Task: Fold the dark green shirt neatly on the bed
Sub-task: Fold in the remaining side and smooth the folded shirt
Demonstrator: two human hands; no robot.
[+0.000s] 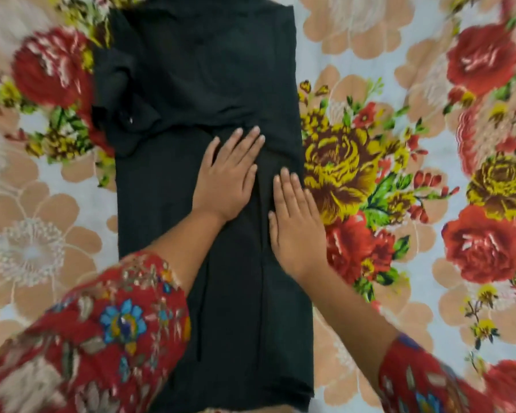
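The dark green shirt [203, 70] lies on the bed as a long narrow strip running from the top of the view down to the bottom edge, its sides folded in. A bunched sleeve sticks out at its upper left. My left hand [228, 177] rests flat, palm down, on the middle of the strip. My right hand [294, 225] lies flat beside it, near the shirt's right edge. Neither hand grips the cloth. A lengthwise crease runs between the two hands.
The bedsheet [399, 150] has a bold print of red, yellow and peach flowers and stretches out on both sides of the shirt. My red floral sleeves fill the lower corners of the view.
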